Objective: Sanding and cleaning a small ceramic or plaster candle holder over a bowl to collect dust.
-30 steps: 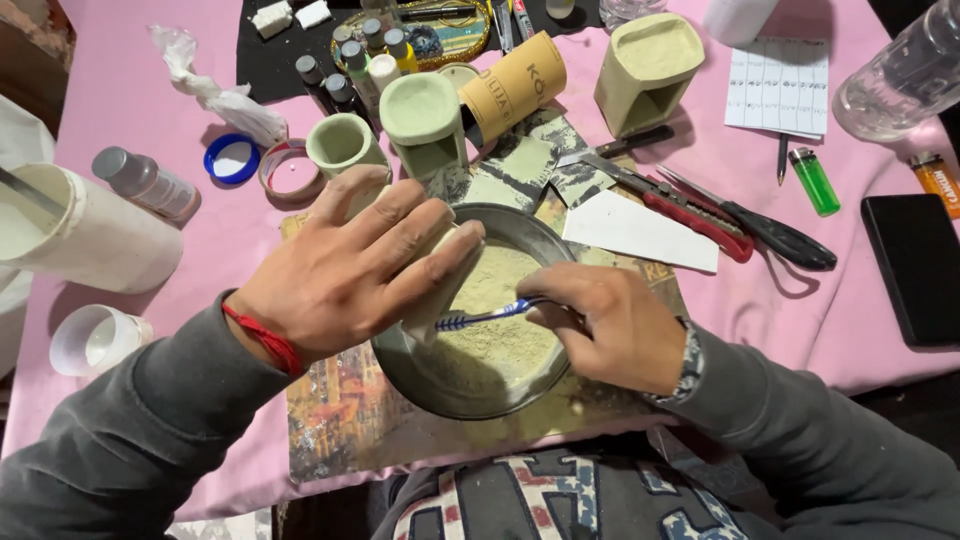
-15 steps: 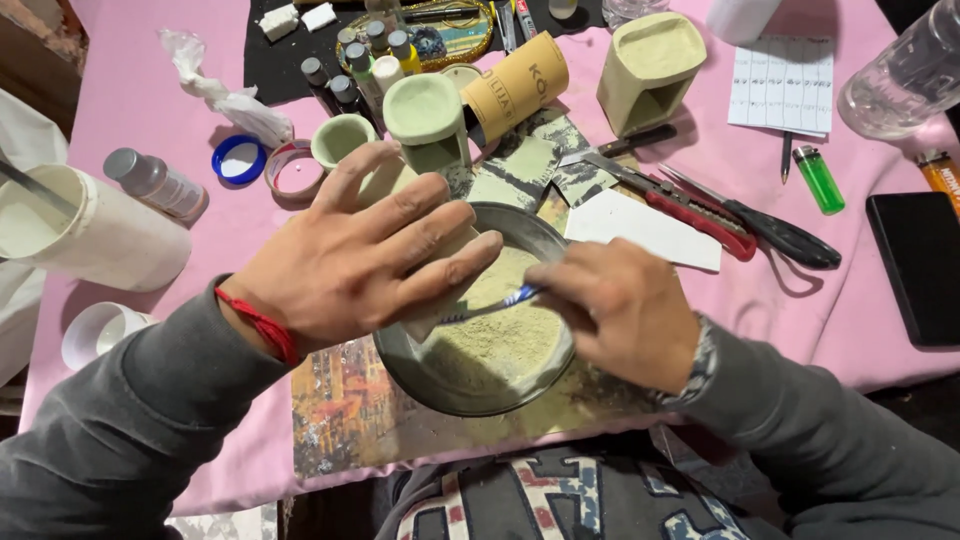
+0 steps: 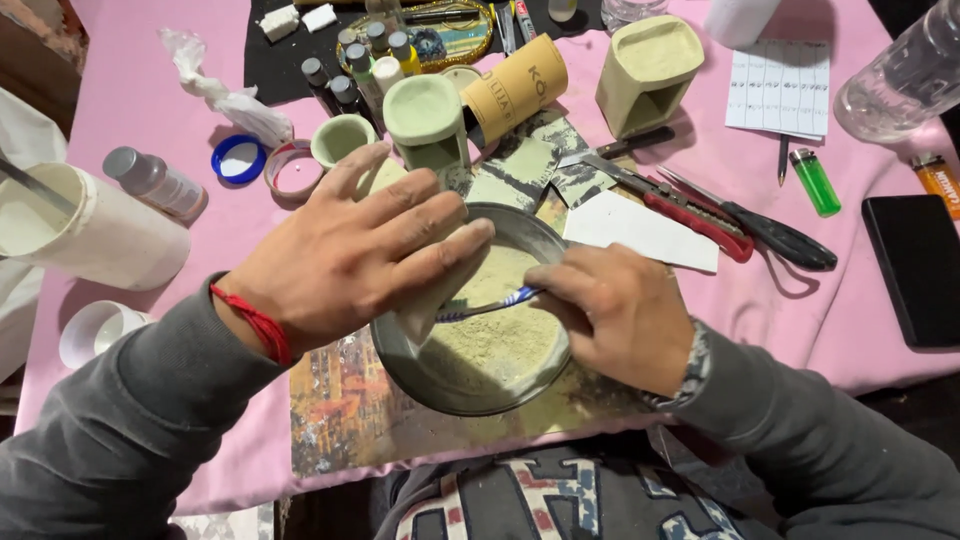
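Note:
A dark metal bowl (image 3: 400,366) with pale greenish powder (image 3: 495,350) sits on a printed picture sheet at the table's near edge. My left hand (image 3: 345,255), a red thread at its wrist, grips a pale block (image 3: 432,295) tilted over the bowl's left side. My right hand (image 3: 612,312) holds a blue and white toothbrush (image 3: 490,305), its head against the block. Most of the block is hidden under my fingers.
A pink cloth (image 3: 120,80) covers the table. Behind the bowl stand green cast pots (image 3: 428,118), a cardboard tube (image 3: 515,88), small paint bottles (image 3: 345,75), a red box cutter (image 3: 690,212) and black scissors (image 3: 770,232). A white tub (image 3: 90,228) is left, a black phone (image 3: 918,268) right.
My right hand has shifted slightly along the block with the toothbrush, a short brushing stroke. My left hand keeps the block over the bowl.

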